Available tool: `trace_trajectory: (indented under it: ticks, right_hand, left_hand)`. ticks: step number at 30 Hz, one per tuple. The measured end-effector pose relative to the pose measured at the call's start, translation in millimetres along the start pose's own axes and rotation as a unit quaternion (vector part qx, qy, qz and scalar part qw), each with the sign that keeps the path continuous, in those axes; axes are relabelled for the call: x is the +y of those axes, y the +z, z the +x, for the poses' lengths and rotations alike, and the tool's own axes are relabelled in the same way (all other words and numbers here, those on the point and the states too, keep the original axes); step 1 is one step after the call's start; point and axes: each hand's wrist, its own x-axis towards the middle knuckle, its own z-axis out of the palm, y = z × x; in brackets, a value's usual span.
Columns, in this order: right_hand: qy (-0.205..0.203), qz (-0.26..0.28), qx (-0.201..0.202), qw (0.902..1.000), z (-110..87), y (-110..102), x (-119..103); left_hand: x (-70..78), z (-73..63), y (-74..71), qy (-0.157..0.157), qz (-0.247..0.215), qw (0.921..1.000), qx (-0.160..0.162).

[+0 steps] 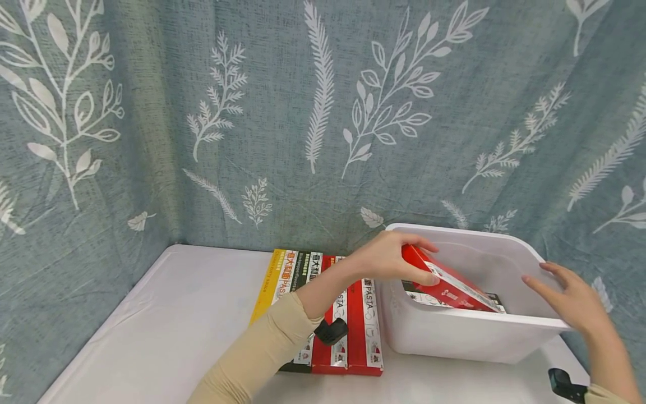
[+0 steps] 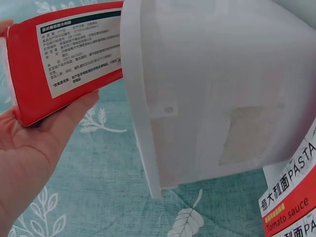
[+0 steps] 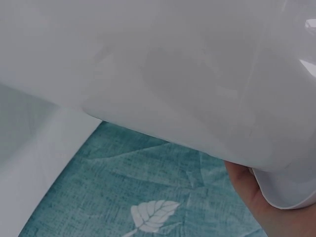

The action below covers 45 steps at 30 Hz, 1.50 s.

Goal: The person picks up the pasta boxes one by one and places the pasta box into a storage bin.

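My left hand (image 1: 391, 258) grips one end of a red pasta box (image 1: 449, 289), thumb on one side and fingers on the other. The box is tilted, its far end down inside a white plastic bin (image 1: 454, 334). In the left wrist view, a white label panel with printed text shows on the box end, and the left hand (image 2: 34, 148) holds it just outside the bin's rim. My right hand (image 1: 575, 297) holds the bin's right rim, thumb toward the inside; in the right wrist view the bin wall hides most of its fingers.
Left of the bin, several flat pasta boxes lie side by side: a yellow one (image 1: 266, 280), a dark one (image 1: 301, 280) and red ones (image 1: 357, 331). Black-and-white packaging (image 1: 411, 287) shows inside the bin. Behind the white table (image 1: 166, 320) hangs a leaf-patterned curtain (image 1: 282, 140).
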Motion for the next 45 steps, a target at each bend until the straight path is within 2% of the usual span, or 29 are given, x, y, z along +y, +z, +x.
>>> trace_trajectory:
  ticks: [5, 14, 16, 19, 23, 26, 29, 35, 45]
  right_hand:
    - [-0.001, -0.004, 0.000, 1.0000, -1.1, 1, 0]
    - [-0.001, -0.012, 0.004, 0.9999, -2.4, 0, -1]
    - [0.000, -0.013, 0.004, 0.9999, -2.6, -1, -2]
    - [0.005, -0.012, 0.002, 0.9999, -3.1, 0, -3]
    - [0.010, -0.008, -0.002, 0.9999, -3.6, 1, -4]
    - [0.009, -0.007, -0.001, 0.9999, -3.8, 2, -3]
    - [0.010, -0.006, 0.003, 0.9999, -3.9, 2, -3]
    - [0.016, -0.003, 0.002, 0.9999, -3.4, 1, -3]
    - [0.016, -0.004, 0.000, 0.9999, -4.9, 0, -3]
  left_hand:
    - [-3.6, 10.8, 6.7, 0.008, -0.012, 0.9997, -0.018]
    - [-11.6, 25.1, 17.7, -0.018, 0.017, 0.9969, -0.074]
    - [-12.0, 27.3, 20.3, -0.016, 0.032, 0.9955, -0.088]
    - [-11.2, 27.9, 24.5, -0.003, 0.079, 0.9918, -0.100]
    - [-10.3, 24.3, 28.7, 0.020, 0.132, 0.9869, -0.090]
    - [-9.8, 20.2, 29.0, 0.027, 0.119, 0.9901, -0.070]
    - [-9.4, 16.3, 27.1, 0.037, 0.085, 0.9942, -0.053]
    - [-10.6, 13.0, 26.2, 0.040, 0.042, 0.9977, -0.035]
    - [-8.5, 21.0, 41.0, 0.047, 0.000, 0.9978, -0.046]
